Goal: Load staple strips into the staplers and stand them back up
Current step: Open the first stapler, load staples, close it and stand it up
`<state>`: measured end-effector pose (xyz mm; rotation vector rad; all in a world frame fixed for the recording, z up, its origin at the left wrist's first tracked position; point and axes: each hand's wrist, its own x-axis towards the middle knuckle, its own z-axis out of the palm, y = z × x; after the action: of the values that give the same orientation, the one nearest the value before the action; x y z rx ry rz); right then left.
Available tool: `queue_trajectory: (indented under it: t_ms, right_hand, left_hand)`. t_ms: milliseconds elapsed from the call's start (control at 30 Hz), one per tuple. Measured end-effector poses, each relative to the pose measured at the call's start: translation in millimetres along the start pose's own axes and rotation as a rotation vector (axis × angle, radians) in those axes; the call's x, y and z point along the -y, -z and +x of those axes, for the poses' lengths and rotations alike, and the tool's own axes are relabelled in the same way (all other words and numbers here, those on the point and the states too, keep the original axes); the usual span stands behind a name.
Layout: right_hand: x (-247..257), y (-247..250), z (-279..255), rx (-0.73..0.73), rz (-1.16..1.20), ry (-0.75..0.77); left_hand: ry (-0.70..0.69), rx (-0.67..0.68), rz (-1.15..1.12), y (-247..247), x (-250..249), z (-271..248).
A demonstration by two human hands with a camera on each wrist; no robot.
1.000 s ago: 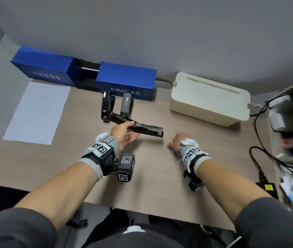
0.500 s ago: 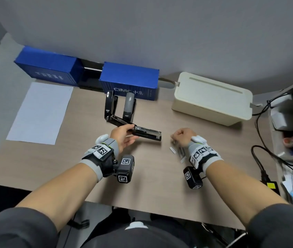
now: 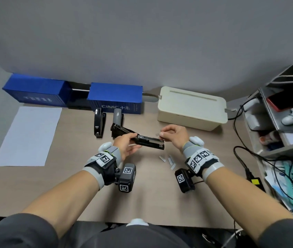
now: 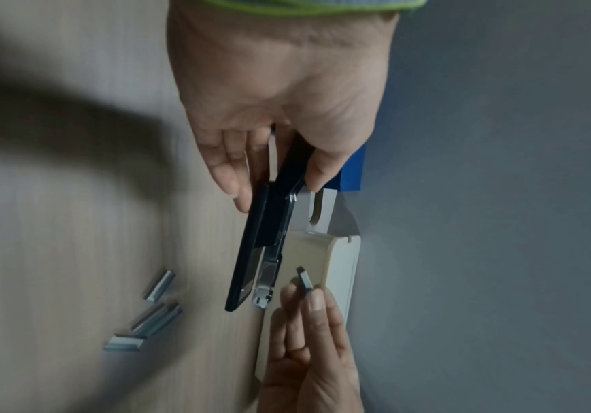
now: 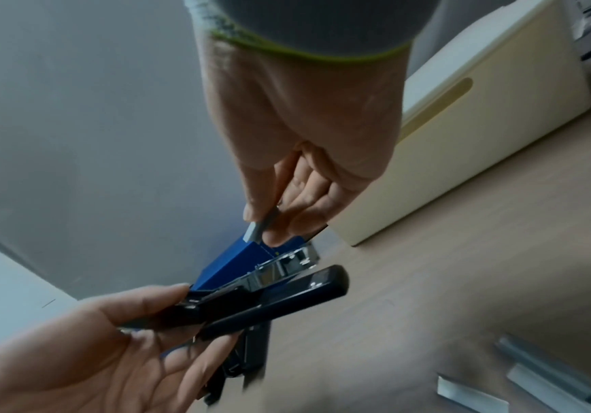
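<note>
Spare staple strips loose on table, lower centre. Mid-frame: left hand clamped on opened stapler, long axis left-to-right; right hand pinching staple strip just above channel's right end. Beyond: two staplers upright.

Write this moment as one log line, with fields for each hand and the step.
left hand: holds open stapler | right hand: pinches staple strip above it | step: strip not yet loaded

The opened stapler lies between the left hand and right hand. Loose staple strips lie on the desk just beneath the right hand; two staplers stand beyond the left hand.
</note>
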<state>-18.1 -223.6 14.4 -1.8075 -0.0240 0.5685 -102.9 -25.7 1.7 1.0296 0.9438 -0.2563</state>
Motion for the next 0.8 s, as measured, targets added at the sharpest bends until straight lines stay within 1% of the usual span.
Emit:
queue_trajectory:
  t_ms: [133, 267, 400, 533, 666, 800]
  right_hand:
    - [5.5, -8.1, -0.3, 0.005, -0.199, 0.116]
    - [8.1, -12.9, -2.4, -0.025, -0.35, 0.132]
    - [12.7, -12.6, -5.1, -0.059, -0.376, 0.133]
    - [16.7, -15.6, -6.3, -0.052, -0.376, 0.141]
    - [19.2, -18.6, -6.4, -0.045, -0.453, 0.154]
    - [20.6, -16.6, -5.7, -0.038, -0.404, 0.151]
  left_hand:
    - [0.0, 0.02, -0.001, -7.2, -3.9, -5.5]
    - [-0.009, 0.015, -0.021, -9.0, -5.7, -9.7]
    - [-0.013, 0.008, -0.011, -6.8, -7.1, -12.2]
    - [-0.017, 0.024, -0.008, -4.7, -9.5, -12.9]
    - [-0.022, 0.037, -0.009, -4.9, -11.5, -14.3]
    - [-0.014, 0.036, -0.018, -3.7, -12.7, -14.1]
